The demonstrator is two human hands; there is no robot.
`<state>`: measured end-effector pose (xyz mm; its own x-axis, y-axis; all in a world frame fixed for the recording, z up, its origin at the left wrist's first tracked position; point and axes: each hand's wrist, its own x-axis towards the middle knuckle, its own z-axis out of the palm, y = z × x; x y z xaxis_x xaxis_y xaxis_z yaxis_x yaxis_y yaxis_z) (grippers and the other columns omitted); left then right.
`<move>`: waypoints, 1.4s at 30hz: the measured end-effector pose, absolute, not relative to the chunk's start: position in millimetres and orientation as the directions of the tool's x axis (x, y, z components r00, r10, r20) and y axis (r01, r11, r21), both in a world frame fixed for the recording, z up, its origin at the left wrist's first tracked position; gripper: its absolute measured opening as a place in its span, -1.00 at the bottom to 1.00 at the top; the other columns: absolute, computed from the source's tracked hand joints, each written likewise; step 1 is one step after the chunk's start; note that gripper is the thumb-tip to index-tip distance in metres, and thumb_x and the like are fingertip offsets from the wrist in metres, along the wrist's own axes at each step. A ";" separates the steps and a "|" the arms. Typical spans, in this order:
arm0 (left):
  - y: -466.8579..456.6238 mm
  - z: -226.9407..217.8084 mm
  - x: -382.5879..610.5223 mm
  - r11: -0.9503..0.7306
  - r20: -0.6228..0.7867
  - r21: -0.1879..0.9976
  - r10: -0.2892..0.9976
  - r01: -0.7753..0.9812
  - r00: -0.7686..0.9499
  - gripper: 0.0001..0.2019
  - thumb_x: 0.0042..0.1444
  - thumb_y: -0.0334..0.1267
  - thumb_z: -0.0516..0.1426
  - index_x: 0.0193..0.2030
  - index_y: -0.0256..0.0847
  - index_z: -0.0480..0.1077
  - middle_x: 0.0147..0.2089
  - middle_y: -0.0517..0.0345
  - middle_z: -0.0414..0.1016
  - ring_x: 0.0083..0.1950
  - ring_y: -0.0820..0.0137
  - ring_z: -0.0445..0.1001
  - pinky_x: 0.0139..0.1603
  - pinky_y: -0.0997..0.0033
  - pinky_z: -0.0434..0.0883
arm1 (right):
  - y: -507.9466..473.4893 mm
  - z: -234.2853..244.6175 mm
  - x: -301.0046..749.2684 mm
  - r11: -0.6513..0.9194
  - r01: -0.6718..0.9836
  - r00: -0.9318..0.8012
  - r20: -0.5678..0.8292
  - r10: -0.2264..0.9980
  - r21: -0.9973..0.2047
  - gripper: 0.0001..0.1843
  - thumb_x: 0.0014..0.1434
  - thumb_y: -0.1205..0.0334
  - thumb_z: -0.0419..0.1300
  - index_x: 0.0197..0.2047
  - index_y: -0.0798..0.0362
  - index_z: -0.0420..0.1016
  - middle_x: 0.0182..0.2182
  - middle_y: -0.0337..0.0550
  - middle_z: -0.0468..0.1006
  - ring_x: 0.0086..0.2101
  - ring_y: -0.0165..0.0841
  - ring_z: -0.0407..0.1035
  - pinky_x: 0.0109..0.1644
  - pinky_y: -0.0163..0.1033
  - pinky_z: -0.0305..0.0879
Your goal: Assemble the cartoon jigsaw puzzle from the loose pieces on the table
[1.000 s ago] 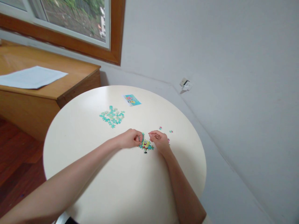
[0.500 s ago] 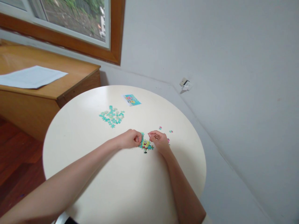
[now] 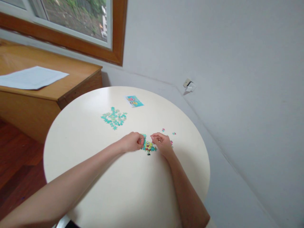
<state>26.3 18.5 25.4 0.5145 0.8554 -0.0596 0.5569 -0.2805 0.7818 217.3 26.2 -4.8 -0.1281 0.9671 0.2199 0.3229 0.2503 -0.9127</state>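
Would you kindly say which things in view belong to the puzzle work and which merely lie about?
Likely in the job:
part-joined puzzle
pile of pieces
loose pieces near the right hand
similarly coloured picture card

Apparently unrelated:
pale sheet
wooden cabinet
wall socket

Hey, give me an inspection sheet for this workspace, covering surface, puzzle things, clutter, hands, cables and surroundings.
Surface: round white table.
Puzzle things: partly joined section between the hands; spread of mostly teal pieces farther off to the left; picture card beyond; a few loose pieces around the right hand.
Clutter: paper sheet on the wooden counter.
Left hand: curled at the joined section's left edge; grip unclear.
Right hand: fingertips near the section's right side; held piece, if any, unclear.
Cables: nothing seen.
Surroundings: window, wall outlet, reddish floor.
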 end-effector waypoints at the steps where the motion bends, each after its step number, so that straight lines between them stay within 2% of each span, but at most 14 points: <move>1: 18.4 25.8 26.5 -0.277 -0.066 0.778 0.856 0.564 0.512 -0.88 -0.17 -0.48 0.05 -0.60 -0.22 0.32 -0.67 0.35 0.31 -0.60 0.53 0.22 -0.56 0.55 0.06 | 26.0 -4.5 217.2 0.248 0.321 -0.129 0.217 0.968 -0.914 -0.74 -0.05 0.02 0.23 -0.44 0.07 0.47 -0.65 -0.24 0.45 -0.58 -0.41 0.34 -0.48 -0.30 0.30; 13: 18.4 28.5 27.2 -0.244 -0.088 0.756 0.882 0.608 0.463 -0.85 -0.16 -0.45 0.11 -0.64 -0.20 0.26 -0.68 0.33 0.27 -0.59 0.49 0.21 -0.54 0.50 0.03 | 24.8 -3.0 217.8 0.240 0.316 -0.134 0.207 0.969 -0.918 -0.78 -0.04 0.07 0.21 -0.44 0.08 0.47 -0.65 -0.25 0.44 -0.57 -0.41 0.34 -0.46 -0.31 0.29; 19: 23.4 20.8 27.0 -0.213 -0.056 0.815 0.897 0.539 0.439 -0.86 -0.16 -0.39 0.13 -0.65 -0.21 0.25 -0.68 0.33 0.26 -0.58 0.50 0.20 -0.54 0.52 0.07 | 24.9 -3.1 218.3 0.248 0.316 -0.141 0.213 0.967 -0.916 -0.78 -0.05 0.08 0.21 -0.45 0.08 0.46 -0.66 -0.25 0.43 -0.58 -0.42 0.34 -0.47 -0.31 0.28; 26: 34.5 13.2 24.6 -0.153 0.020 0.893 0.954 0.424 0.300 -0.85 -0.09 -0.24 0.11 -0.58 -0.21 0.24 -0.67 0.34 0.19 -0.58 0.51 0.16 -0.55 0.53 0.08 | 24.1 -3.4 218.3 0.245 0.300 -0.135 0.213 0.968 -0.922 -0.79 -0.05 0.08 0.20 -0.44 0.07 0.46 -0.66 -0.25 0.43 -0.58 -0.41 0.34 -0.46 -0.30 0.27; 35: 34.5 14.2 24.7 -0.158 0.057 0.926 0.957 0.344 0.285 -0.83 -0.13 -0.24 0.14 -0.61 -0.22 0.25 -0.69 0.35 0.15 -0.60 0.54 0.12 -0.57 0.54 0.05 | 25.5 -2.0 218.0 0.252 0.253 -0.043 0.250 0.967 -0.934 -0.77 -0.09 0.07 0.21 -0.46 0.08 0.45 -0.71 -0.29 0.39 -0.63 -0.44 0.29 -0.50 -0.31 0.23; 42: 33.0 17.4 23.1 -0.150 0.051 0.928 0.957 0.342 0.284 -0.92 -0.13 -0.32 0.12 -0.56 -0.24 0.31 -0.73 0.38 0.15 -0.64 0.56 0.10 -0.57 0.54 0.04 | 25.1 1.2 216.6 0.252 0.224 0.059 0.271 0.961 -0.942 -0.76 -0.11 0.05 0.22 -0.47 0.07 0.44 -0.73 -0.32 0.37 -0.65 -0.45 0.28 -0.52 -0.31 0.24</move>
